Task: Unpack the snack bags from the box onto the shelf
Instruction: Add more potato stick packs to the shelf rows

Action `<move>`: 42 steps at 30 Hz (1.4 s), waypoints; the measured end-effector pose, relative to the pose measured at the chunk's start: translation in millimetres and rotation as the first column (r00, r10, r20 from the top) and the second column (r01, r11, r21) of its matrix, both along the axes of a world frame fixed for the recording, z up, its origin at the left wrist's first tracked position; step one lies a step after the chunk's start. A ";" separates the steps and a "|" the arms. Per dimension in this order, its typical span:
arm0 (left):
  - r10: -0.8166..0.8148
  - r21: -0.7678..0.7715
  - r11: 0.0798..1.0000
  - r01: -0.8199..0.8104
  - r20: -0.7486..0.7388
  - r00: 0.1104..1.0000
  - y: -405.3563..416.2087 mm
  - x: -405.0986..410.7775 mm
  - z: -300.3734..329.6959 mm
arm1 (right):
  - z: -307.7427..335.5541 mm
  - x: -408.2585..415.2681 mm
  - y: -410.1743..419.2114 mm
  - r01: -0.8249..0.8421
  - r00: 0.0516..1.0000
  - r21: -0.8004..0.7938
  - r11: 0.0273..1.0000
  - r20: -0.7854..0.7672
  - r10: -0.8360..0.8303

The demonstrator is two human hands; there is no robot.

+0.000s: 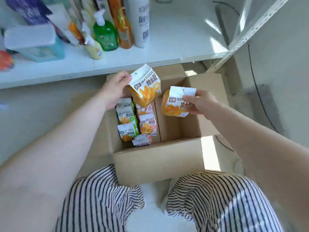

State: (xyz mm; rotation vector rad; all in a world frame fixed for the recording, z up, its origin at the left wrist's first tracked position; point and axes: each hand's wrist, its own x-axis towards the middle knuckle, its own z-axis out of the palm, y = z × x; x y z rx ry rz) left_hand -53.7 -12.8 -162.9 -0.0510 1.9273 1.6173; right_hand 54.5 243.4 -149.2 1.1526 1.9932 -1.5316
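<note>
Two orange snack bags are held above the open cardboard box [158, 163], one in each hand. The left hand [115, 91] grips the left orange bag [144, 85] by its left edge, thumb on the front near the top seal and fingers behind it; the bag hangs tilted over the far left part of the box. The right hand [199, 102] pinches the right orange bag [173, 102] at its top right corner, with fingers curled around its right side, and the bag hangs over the right compartment, to the left of the hand.

Inside the box a cardboard divider [158, 119] splits it into two compartments. The left compartment holds six bags that can be counted: three green snack bags [125, 117] in a left column and three red snack bags [148, 125] in a right column, the nearest one partly tipped against the near wall.

The white shelf [167, 52] lies just beyond the box. On its left part stand a green pump bottle [105, 36], an orange bottle [122, 22], a white bottle [141, 20] and a small yellow bottle [96, 51]; other blurred packages sit further left. The person's striped trousers [103, 201] fill the near edge.
</note>
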 end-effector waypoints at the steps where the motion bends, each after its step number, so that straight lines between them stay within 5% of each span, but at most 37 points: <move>1: 0.046 0.072 0.996 -0.049 0.050 0.998 -9.9 5.5 39.3 | 36.8 1.0 -2.1 -0.015 1.000 0.006 1.000 -0.003 0.015; 8: 0.261 0.229 0.925 -0.302 0.194 0.946 -52.6 40.5 274.2 | 256.2 11.1 -28.8 -0.061 0.998 -0.012 0.998 -0.017 0.061; 11: 0.356 0.226 0.893 -0.390 0.176 0.918 -48.1 55.8 339.7 | 312.9 16.2 -44.4 -0.026 0.997 -0.060 0.998 -0.080 0.021; 16: 0.494 0.178 0.843 -0.507 0.116 0.862 -20.1 85.8 408.5 | 372.7 21.8 -73.9 -0.096 0.978 0.103 0.990 -0.175 0.113; 21: 0.552 0.190 0.804 -0.563 0.114 0.826 -18.7 112.9 443.3 | 400.2 38.9 -83.9 -0.172 0.960 0.169 0.971 -0.192 0.203; 26: 0.279 0.243 0.932 -0.269 -0.008 0.960 -34.1 136.0 441.9 | 408.5 58.8 -92.1 -0.175 0.973 0.133 0.975 -0.127 0.192; 30: 0.141 0.248 0.962 -0.118 -0.074 0.987 -57.8 137.7 439.4 | 408.4 65.8 -105.5 -0.227 0.962 0.176 0.958 -0.113 0.249; 34: 0.112 0.208 0.974 -0.094 -0.074 0.991 -90.1 129.6 445.8 | 410.9 63.6 -135.9 -0.252 0.947 0.156 0.955 -0.163 0.276; 37: 0.127 0.159 0.981 -0.108 -0.114 0.985 -132.8 121.1 445.5 | 411.9 59.4 -174.0 -0.218 0.961 -0.031 0.976 -0.179 0.209; 42: 0.275 0.185 0.951 -0.246 -0.150 0.950 -235.8 103.1 448.9 | 415.6 49.8 -264.0 -0.399 0.890 -0.134 0.907 -0.294 0.348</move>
